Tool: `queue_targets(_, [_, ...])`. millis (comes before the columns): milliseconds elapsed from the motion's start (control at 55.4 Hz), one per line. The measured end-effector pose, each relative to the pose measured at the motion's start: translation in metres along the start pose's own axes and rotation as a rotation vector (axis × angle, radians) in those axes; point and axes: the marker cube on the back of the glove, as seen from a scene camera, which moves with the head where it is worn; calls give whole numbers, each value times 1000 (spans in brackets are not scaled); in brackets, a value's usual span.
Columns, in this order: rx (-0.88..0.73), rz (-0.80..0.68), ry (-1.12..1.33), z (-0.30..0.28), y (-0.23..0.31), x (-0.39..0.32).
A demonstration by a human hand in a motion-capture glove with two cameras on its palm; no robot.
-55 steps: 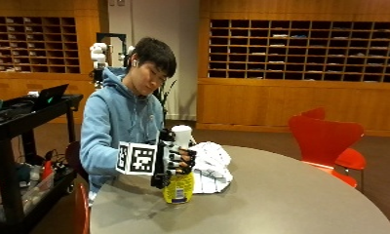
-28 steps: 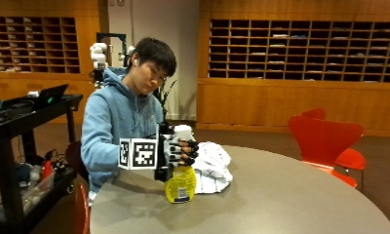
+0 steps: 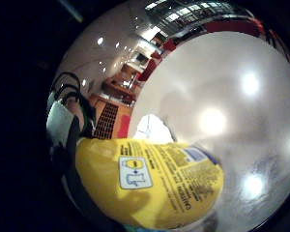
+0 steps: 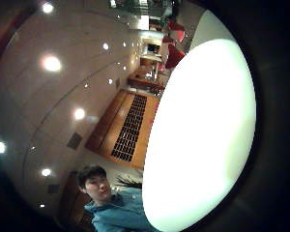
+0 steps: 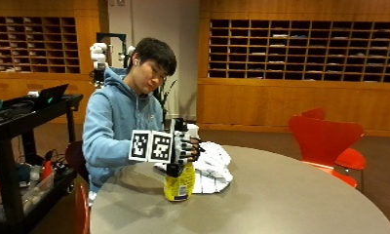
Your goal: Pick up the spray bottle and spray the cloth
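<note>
A yellow spray bottle (image 5: 179,183) with a white spray head (image 5: 192,129) stands upright near the front left of the round grey table (image 5: 279,200). My gloved right hand (image 5: 186,148) grips its neck, fingers curled round it. The white cloth (image 5: 212,165) lies bunched on the table just behind and to the right of the bottle, touching or nearly touching it. In the little finger side palm view the bottle's yellow label (image 3: 150,186) fills the near field, with the cloth (image 3: 152,128) beyond it. The white spray head (image 4: 203,135) fills much of the thumb side palm view.
Red chairs (image 5: 326,141) stand at the table's far right. A black cart (image 5: 26,146) with equipment is at the left, close to the person's seat. The table's surface stretches right and forward of the bottle.
The hand has shifted slightly to the right and up on the bottle's neck. The bottle stays in about the same spot on the table, and the cloth has not moved.
</note>
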Motion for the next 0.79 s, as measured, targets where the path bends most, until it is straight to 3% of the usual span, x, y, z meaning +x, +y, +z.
queue_targets(271, [-265,-31,330,38,-4,-34])
queue_targets(668, [-664,-173,1202,97,-19,-113])
queue_targets(794, [-709,-69,1356,127,-16,-136])
